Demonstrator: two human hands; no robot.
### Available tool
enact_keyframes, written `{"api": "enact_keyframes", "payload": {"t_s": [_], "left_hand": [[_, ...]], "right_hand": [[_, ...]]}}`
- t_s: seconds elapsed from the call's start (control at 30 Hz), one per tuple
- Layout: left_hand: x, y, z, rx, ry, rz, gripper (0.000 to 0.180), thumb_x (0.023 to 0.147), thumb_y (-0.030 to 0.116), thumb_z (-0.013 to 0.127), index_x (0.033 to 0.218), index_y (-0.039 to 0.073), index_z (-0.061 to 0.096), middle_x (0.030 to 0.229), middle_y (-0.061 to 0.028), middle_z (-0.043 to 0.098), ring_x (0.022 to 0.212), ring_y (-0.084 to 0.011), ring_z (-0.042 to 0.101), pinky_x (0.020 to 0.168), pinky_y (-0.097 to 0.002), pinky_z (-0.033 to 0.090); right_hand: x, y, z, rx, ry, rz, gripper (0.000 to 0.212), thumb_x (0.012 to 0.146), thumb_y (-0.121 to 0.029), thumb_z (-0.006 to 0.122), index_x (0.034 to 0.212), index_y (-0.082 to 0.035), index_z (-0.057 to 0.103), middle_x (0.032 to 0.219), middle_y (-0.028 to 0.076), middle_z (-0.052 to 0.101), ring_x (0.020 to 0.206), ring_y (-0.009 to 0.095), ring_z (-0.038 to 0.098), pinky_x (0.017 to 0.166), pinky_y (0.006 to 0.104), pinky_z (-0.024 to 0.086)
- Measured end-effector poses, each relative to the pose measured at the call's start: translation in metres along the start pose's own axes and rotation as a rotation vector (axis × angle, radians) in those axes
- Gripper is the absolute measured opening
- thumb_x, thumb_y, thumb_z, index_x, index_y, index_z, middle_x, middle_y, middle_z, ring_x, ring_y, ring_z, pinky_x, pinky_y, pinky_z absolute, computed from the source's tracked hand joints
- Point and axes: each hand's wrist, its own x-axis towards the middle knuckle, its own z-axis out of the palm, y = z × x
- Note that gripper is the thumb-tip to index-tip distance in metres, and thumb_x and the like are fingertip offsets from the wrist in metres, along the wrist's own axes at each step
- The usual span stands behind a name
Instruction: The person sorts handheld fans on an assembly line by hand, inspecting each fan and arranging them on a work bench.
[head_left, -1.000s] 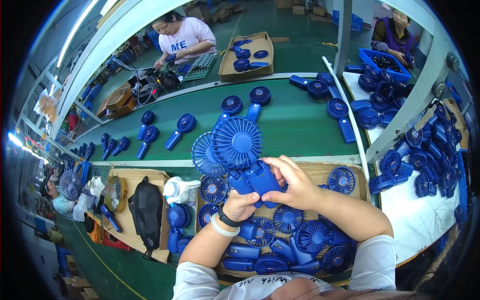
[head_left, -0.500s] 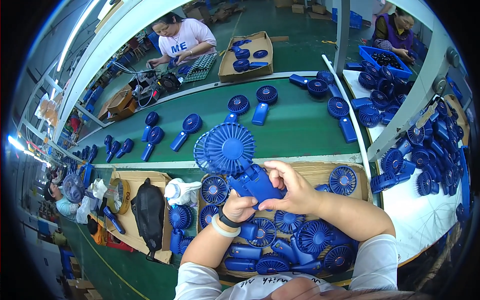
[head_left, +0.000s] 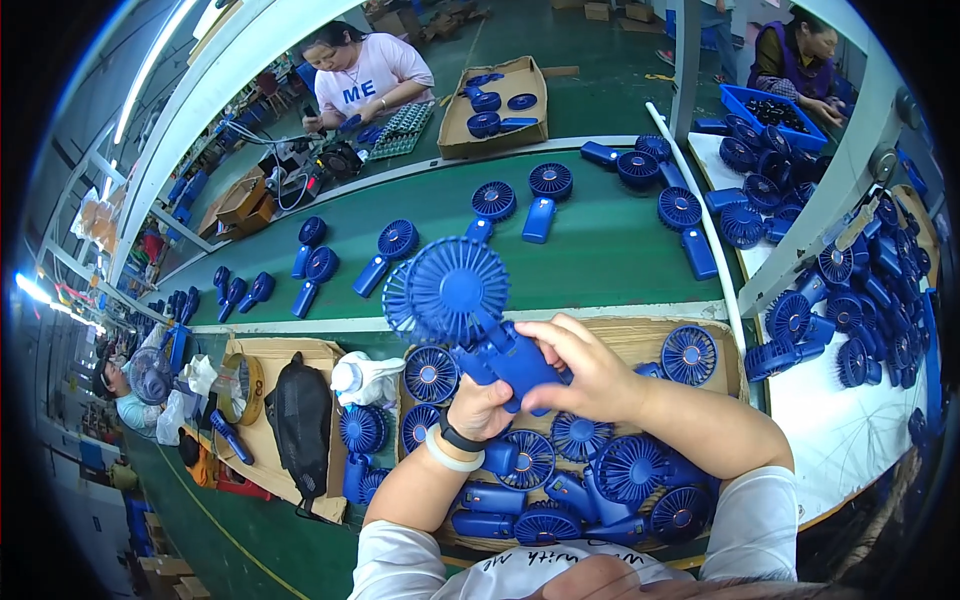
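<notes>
Over the open carton, two blue handheld fans are held up together. The front fan (head_left: 460, 285) faces me, and the round cage of the rear fan (head_left: 400, 305) shows partly behind it. My left hand (head_left: 480, 408) is closed round the lower handles, a dark band and a white bracelet on its wrist. My right hand (head_left: 595, 378) grips the front handle from the right, thumb low and fingers over its upper side. How the left fingers lie behind the handles is hidden. Below my forearms, several more blue fans (head_left: 630, 470) lie in the cardboard carton (head_left: 640, 335).
A green conveyor belt (head_left: 620, 260) carries spaced fans beyond the carton. Piled fans cover the white table (head_left: 815, 430) at right, behind a metal post. At left lie a black bag (head_left: 300, 425) and a white bottle (head_left: 350, 378). Co-workers (head_left: 375, 75) sit across the belt.
My right fingers have bent down over the handle, and the held fans have shifted slightly. The fans on the belt have moved to the right.
</notes>
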Motion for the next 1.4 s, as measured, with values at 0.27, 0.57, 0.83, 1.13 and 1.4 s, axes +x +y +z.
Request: {"api": "enact_keyframes", "payload": {"t_s": [0.27, 0.57, 0.83, 1.13, 1.4], "left_hand": [[0.0, 0.001, -0.003, 0.127, 0.149, 0.044, 0.057, 0.078, 0.016, 0.069, 0.125, 0.001, 0.04, 0.117, -0.0122, 0.052, 0.106, -0.0245, 0.054, 0.092, -0.0382, 0.045], [-0.011, 0.005, 0.056, 1.536, 0.19, 0.392, 0.087, 0.064, 0.01, 0.074, 0.131, -0.003, 0.02, 0.119, -0.022, 0.031, 0.109, -0.0356, 0.038, 0.094, -0.0419, 0.035], [-0.055, 0.031, 0.06, 1.114, 0.265, 0.29, 0.066, 0.066, 0.01, 0.076, 0.12, -0.001, 0.039, 0.115, -0.0143, 0.044, 0.101, -0.0234, 0.05, 0.087, -0.0322, 0.043], [-0.1, 0.032, 0.081, 1.375, 0.386, 0.324, 0.051, 0.067, 0.009, 0.075, 0.109, 0.0, 0.047, 0.095, -0.0172, 0.059, 0.084, -0.0319, 0.061, 0.074, -0.0351, 0.049], [-0.091, 0.015, 0.087, 1.008, 0.077, 0.061, 0.044, 0.079, 0.008, 0.065, 0.116, -0.001, 0.044, 0.094, -0.0148, 0.059, 0.079, -0.021, 0.062, 0.066, -0.0314, 0.05]], "right_hand": [[0.004, 0.01, -0.001, 0.041, 0.006, 0.108, 0.06, 0.082, -0.024, 0.064, 0.129, 0.0, 0.036, 0.113, 0.013, 0.038, 0.099, 0.022, 0.044, 0.086, 0.0329, 0.04], [0.018, -0.014, 0.017, 0.581, -0.013, 0.327, 0.071, 0.069, -0.035, 0.076, 0.123, -0.002, 0.043, 0.117, 0.013, 0.049, 0.11, 0.023, 0.047, 0.094, 0.0369, 0.038], [-0.004, -0.052, 0.026, 1.087, 0.041, 0.565, 0.036, 0.082, -0.014, 0.065, 0.114, -0.003, 0.053, 0.108, 0.006, 0.058, 0.102, 0.015, 0.053, 0.089, 0.0302, 0.042], [-0.051, -0.078, 0.026, 0.971, 0.213, 0.739, 0.044, 0.081, -0.015, 0.066, 0.117, -0.002, 0.045, 0.101, 0.006, 0.055, 0.088, 0.015, 0.057, 0.078, 0.03, 0.048], [-0.186, -0.105, -0.058, 1.1, 0.876, 0.488, 0.037, 0.086, -0.011, 0.055, 0.119, 0.001, 0.044, 0.109, 0.014, 0.055, 0.088, 0.023, 0.058, 0.072, 0.0354, 0.052]]}}
